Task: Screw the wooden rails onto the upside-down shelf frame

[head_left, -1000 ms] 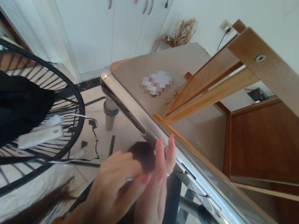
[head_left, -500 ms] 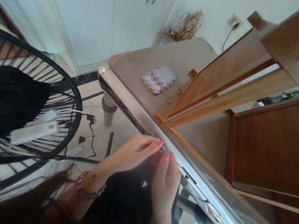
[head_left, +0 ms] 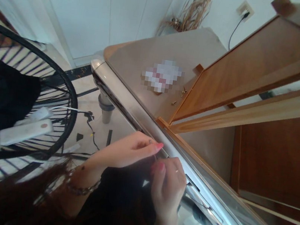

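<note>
Head view: we are holding our left hand (head_left: 130,149) and right hand (head_left: 169,186) at the near edge of the table (head_left: 132,59), fingertips pressed together about a thin piece (head_left: 155,158), but we cannot tell which is clamping it. The wooden frame (head_left: 242,62) is standing along that edge, seemingly partly joined; loose screws (head_left: 183,92) are lying beside it, probably left to fit.

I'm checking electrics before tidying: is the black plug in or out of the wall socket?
In: the black plug sits against the wall socket, its cord hanging below.
</note>
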`<state>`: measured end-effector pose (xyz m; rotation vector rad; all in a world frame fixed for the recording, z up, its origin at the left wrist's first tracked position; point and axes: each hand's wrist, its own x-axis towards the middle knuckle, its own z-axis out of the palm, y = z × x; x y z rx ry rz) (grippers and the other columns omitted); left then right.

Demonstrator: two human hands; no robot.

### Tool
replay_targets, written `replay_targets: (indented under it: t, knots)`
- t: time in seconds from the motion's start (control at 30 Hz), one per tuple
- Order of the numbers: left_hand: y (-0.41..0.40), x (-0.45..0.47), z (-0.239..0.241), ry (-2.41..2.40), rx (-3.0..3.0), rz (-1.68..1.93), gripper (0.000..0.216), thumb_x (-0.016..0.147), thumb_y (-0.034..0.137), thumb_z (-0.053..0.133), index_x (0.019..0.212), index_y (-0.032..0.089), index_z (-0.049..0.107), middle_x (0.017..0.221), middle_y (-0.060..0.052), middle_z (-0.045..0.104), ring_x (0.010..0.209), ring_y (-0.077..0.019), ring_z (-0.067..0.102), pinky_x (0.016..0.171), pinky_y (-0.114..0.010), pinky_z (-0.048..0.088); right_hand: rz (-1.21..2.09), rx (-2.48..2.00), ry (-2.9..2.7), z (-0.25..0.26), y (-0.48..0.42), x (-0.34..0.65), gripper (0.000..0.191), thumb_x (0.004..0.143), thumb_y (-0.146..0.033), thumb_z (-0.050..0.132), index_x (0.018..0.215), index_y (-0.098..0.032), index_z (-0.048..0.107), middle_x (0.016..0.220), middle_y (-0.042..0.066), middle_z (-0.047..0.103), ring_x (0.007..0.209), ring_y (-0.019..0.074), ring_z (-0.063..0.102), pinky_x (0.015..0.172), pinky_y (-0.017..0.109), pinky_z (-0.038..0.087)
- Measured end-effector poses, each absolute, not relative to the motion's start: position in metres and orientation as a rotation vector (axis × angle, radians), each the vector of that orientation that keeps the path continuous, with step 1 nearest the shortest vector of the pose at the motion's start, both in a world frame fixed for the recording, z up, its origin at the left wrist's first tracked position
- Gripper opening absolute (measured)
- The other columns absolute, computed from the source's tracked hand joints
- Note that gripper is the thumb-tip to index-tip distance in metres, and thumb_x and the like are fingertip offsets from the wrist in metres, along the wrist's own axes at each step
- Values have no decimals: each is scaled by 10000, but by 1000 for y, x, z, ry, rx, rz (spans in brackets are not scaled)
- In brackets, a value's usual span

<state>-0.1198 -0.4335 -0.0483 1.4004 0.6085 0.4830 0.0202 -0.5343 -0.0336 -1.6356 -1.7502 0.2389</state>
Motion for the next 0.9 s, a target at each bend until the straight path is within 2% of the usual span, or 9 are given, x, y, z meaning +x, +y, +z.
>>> replay_targets:
  t: [0.13, 0.23, 0.3, 0.43, 0.6, 0.77, 0.9]
  knots:
    - [-429, -118, -44, 549, 1382, 451, 519, 905, 548, 400, 580, 145, 371, 563, 45, 314, 521, -37, 290, 501, -220, 228, 438, -1597, -1688, -26, -529, 13, 369, 949, -209, 415, 582, -190, 442, 555, -21, 440, 545, 103, 409, 540, 282, 289]
    - [-431, -110, -40, 546, 1393, 471, 507, 911, 548, 387, 602, 145, 398, 588, 38, 356, 566, -47, 334, 542, -217, 271, 675, -1533, -1577, -26, -525, 7, 422, 969, -261, 386, 554, -189, 405, 532, -30, 430, 522, 90, 405, 533, 271, 305]
    - [-434, -106, -39, 645, 1421, 508, 490, 920, 535, 374, 619, 148, 401, 599, 36, 378, 584, -53, 347, 556, -218, 279, 704, -1522, -1527, -28, -522, 5, 427, 975, -260, 381, 554, -188, 387, 532, -34, 421, 520, 85, 397, 533, 265, 305]
    - [-439, -105, -42, 708, 1338, 604, 441, 925, 501, 397, 655, 152, 413, 638, 39, 405, 615, -50, 377, 579, -202, 307, 565, -1568, -1596, -32, -514, 8, 379, 970, -218, 382, 593, -189, 399, 573, -29, 417, 548, 91, 393, 553, 269, 297]
    - [-441, -111, -52, 699, 1213, 608, 424, 903, 505, 453, 670, 153, 413, 662, 44, 388, 632, -47, 378, 591, -188, 324, 322, -1576, -2066, -26, -506, 19, 291, 943, -173, 409, 663, -184, 488, 639, 18, 502, 653, 141, 440, 600, 300, 294]
    - [-439, -109, -55, 562, 1120, 576, 382, 907, 463, 462, 696, 145, 440, 685, 40, 399, 650, -45, 387, 606, -173, 342, 195, -1527, -2392, -8, -503, 27, 258, 945, -185, 442, 695, -183, 503, 663, 13, 521, 660, 139, 416, 608, 306, 281]
    - [-438, -100, -45, 550, 1000, 663, 360, 913, 431, 460, 696, 146, 425, 654, 50, 376, 598, -33, 343, 558, -164, 306, 101, -1518, -2410, 3, -498, 30, 286, 953, -207, 459, 668, -190, 475, 628, 1, 491, 640, 137, 391, 601, 313, 256]
